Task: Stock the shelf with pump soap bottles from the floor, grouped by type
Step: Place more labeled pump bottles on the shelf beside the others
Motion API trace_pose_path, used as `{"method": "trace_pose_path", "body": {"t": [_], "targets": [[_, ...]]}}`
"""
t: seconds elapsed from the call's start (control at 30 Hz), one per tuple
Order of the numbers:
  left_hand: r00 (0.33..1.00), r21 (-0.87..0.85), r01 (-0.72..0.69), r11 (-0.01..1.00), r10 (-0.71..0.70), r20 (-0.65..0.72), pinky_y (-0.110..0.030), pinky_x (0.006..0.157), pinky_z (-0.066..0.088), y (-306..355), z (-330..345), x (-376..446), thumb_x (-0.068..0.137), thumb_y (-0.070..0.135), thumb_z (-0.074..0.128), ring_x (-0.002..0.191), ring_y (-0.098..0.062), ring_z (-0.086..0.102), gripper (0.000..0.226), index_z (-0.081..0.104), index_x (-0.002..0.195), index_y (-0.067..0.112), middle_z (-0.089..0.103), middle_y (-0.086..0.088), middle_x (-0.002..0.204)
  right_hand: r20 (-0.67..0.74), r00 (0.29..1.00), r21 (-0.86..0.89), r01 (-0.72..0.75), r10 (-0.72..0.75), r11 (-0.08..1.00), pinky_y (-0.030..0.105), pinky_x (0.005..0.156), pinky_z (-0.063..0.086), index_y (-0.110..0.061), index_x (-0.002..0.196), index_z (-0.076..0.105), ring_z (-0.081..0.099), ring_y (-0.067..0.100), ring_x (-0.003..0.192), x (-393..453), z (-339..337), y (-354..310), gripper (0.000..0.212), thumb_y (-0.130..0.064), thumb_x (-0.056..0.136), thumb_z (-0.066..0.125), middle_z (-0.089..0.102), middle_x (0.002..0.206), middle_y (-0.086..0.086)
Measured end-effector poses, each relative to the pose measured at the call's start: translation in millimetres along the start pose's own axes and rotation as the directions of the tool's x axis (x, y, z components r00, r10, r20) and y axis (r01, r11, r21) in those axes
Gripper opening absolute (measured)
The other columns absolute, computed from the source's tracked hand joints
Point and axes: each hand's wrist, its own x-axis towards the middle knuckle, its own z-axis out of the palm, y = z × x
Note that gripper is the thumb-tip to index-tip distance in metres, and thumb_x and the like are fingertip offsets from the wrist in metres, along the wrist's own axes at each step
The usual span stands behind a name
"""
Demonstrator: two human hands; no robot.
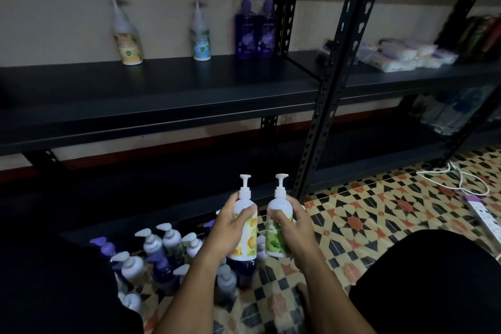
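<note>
Because each bottle must join its own kind, the left hand (pixel 229 228) wraps its fingers round the orange-labelled bottle (pixel 245 225) while the right hand (pixel 294 222) curls round the green-labelled bottle (pixel 279 221), both upright, pumps up, just beside each other. Up and ahead of the hands, the shelf (pixel 162 89) already carries a yellow-labelled bottle (pixel 126 32) leaning against the wall, a blue-labelled bottle (pixel 200 30) and two purple bottles (pixel 254 24) touching as a pair (grouping seems under way). Below and left of the left hand, the remaining bottles (pixel 162 257) crowd the tiled floor (pixel 379 211).
</note>
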Motion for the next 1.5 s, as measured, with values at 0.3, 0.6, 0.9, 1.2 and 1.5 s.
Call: {"method": "trace_pose_path", "body": {"t": [0.3,0.6,0.9,1.2,1.5], "targets": [[0.985,-0.01,-0.024,1.0,0.022,-0.173,-0.041,0.093,0.058,-9.6,14.5,-7.8,0.06,0.061,0.091,0.113,-0.012,0.064,0.072,0.051,0.117,0.042,0.061,0.009,0.125,-0.022,0.997,-0.088,0.076,-0.079,0.993,0.055,0.085,0.059,-0.048,0.115,0.052,0.068,0.025,0.096,0.8,4.5,7.1,0.063,-0.056,0.061,0.083,0.063,0.112,0.002],[0.991,-0.168,0.004,0.986,-0.026,-0.129,-0.063,0.084,0.061,-3.7,3.7,-4.5,0.072,0.054,0.089,0.096,-0.029,0.077,0.056,0.065,0.117,0.03,0.078,-0.002,0.111,-0.116,0.991,0.163,0.086,-0.068,0.983,0.045,0.07,0.065,-0.031,0.112,0.064,0.076,0.025,0.083,2.4,-8.6,4.9,0.059,-0.012,0.066,0.095,0.073,0.104,0.007],[0.998,-0.237,-0.015,0.971,0.0,-0.063,-0.045,0.069,0.062,6.5,10.0,-12.8,0.092,0.057,0.066,0.089,-0.031,0.074,0.043,0.059,0.129,0.036,0.073,-0.011,0.108,-0.016,0.989,0.172,0.145,-0.144,0.974,0.058,0.09,0.059,-0.051,0.128,0.059,0.071,0.027,0.099,3.5,-4.8,-0.6,0.046,-0.035,0.087,0.074,0.072,0.107,-0.006],[0.962,-0.093,-0.169,0.981,0.144,-0.232,-0.039,0.074,0.065,13.0,8.8,-5.3,0.078,0.012,0.091,0.086,-0.026,0.076,0.057,0.06,0.123,0.028,0.076,-0.004,0.096,-0.017,0.978,0.128,0.209,-0.209,0.969,0.041,0.074,0.064,-0.038,0.125,0.059,0.074,0.019,0.083,7.2,3.7,-3.6,0.069,-0.006,0.072,0.089,0.073,0.097,-0.001],[0.888,0.051,-0.358,0.932,0.357,-0.289,-0.039,0.068,0.062,90.3,-38.5,24.7,0.07,0.027,0.091,0.076,-0.024,0.075,0.037,0.068,0.098,0.03,0.077,-0.004,0.085,0.0,0.916,0.195,0.394,-0.402,0.898,0.027,0.066,0.059,-0.028,0.121,0.063,0.072,0.016,0.078,20.4,40.0,-81.5,0.061,-0.002,0.072,0.089,0.074,0.094,0.002]]}}
